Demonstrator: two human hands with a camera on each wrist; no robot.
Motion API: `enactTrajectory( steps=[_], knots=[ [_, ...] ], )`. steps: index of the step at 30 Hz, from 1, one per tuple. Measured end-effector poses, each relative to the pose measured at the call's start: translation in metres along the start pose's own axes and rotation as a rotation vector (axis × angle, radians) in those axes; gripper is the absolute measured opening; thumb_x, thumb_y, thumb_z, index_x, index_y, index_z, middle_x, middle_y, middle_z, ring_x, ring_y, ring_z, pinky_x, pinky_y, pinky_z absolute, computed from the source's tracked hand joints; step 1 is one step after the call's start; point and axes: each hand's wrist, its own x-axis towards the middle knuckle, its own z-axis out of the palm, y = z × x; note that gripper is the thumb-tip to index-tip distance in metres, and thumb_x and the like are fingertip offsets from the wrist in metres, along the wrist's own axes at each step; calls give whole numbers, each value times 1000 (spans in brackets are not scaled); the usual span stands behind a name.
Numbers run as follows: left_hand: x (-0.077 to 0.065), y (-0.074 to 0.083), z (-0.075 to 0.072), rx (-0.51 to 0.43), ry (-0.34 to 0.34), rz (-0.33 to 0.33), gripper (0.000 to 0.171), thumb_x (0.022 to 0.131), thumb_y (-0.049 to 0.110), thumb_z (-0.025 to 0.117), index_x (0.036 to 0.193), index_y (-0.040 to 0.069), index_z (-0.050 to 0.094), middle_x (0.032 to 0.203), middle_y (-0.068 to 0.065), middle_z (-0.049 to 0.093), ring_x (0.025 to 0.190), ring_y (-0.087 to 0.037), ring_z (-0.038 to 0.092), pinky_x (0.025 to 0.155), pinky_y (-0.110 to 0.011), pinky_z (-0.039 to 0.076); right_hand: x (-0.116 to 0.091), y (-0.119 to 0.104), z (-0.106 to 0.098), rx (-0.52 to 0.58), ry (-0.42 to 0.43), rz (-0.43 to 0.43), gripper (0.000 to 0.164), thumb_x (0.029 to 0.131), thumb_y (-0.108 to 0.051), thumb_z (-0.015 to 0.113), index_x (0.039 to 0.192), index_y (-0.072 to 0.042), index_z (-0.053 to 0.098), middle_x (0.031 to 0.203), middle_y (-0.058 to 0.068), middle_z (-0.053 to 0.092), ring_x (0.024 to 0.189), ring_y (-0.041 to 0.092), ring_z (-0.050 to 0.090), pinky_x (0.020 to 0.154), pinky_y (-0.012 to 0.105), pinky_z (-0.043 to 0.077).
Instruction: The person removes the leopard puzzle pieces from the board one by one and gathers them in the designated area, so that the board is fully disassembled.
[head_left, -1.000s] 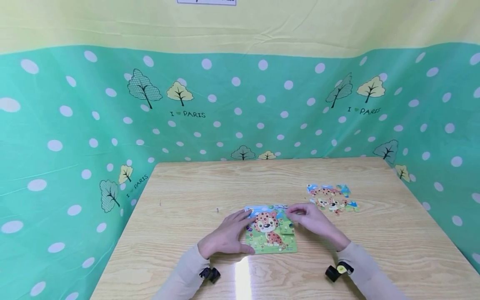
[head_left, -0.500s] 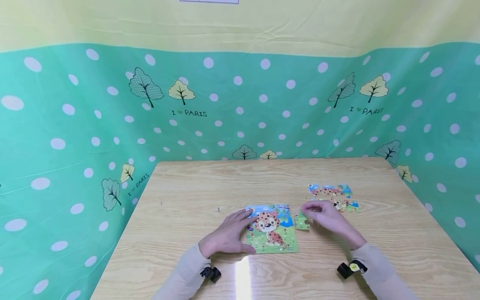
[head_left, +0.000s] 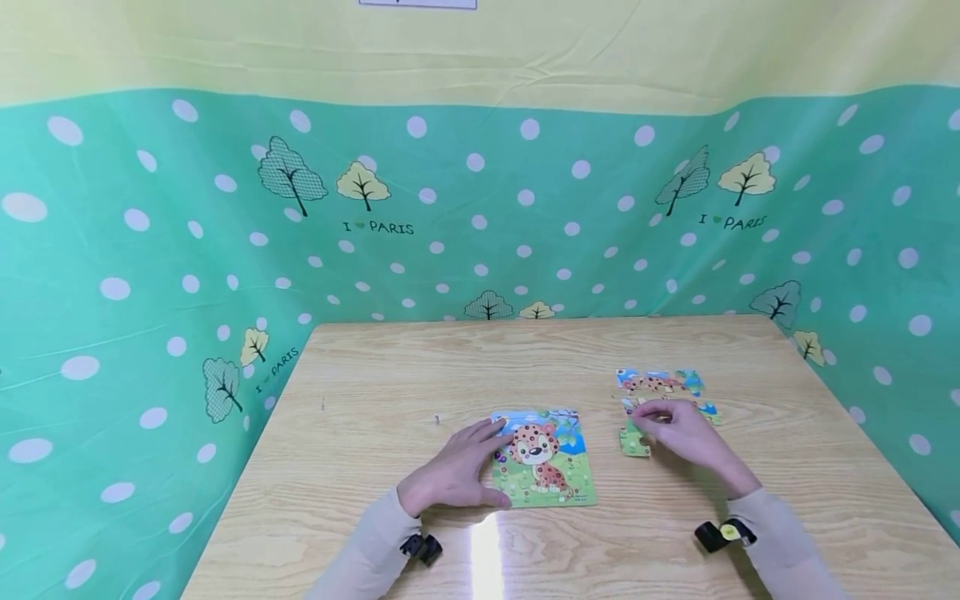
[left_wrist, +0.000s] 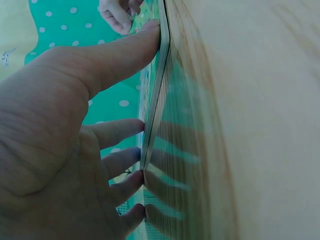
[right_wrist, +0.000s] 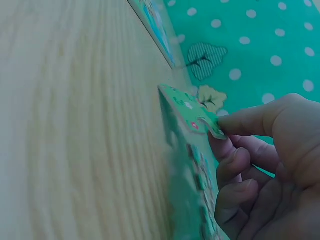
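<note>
A square leopard puzzle board (head_left: 536,467) lies flat on the table. My left hand (head_left: 457,471) rests at its left side with fingers spread; the left wrist view has the thumb (left_wrist: 125,52) and fingertips touching the board's edge. To the right of the board, my right hand (head_left: 686,433) pinches a green jigsaw piece (head_left: 634,442) between thumb and index finger. In the right wrist view the green piece (right_wrist: 187,110) is tilted, one end lifted toward the fingers. Loose leopard jigsaw pieces (head_left: 656,382) lie behind the right hand, which hides part of the nearer row.
The wooden table (head_left: 360,400) has a small dark mark (head_left: 437,419) left of the board. A green dotted cloth (head_left: 480,225) hangs along the back and sides. Each wrist wears a small black camera, the right one (head_left: 712,536) near the tabletop.
My right hand has carried the green jigsaw piece off the board's right side, rightward toward the loose pieces. My left hand has stayed on the board.
</note>
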Motion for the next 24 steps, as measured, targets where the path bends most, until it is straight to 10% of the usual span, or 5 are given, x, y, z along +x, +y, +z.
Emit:
enactTrajectory(
  steps=[24],
  knots=[
    [0, 0, 1, 3, 4, 5, 102, 82, 53, 87, 165, 17, 40, 179, -6, 23, 166, -34, 19, 134, -61, 17, -3, 16, -12, -90, 45, -3, 26, 104, -23, 70, 118, -2, 78, 110, 13, 78, 87, 16, 64, 63, 24, 52]
  ],
)
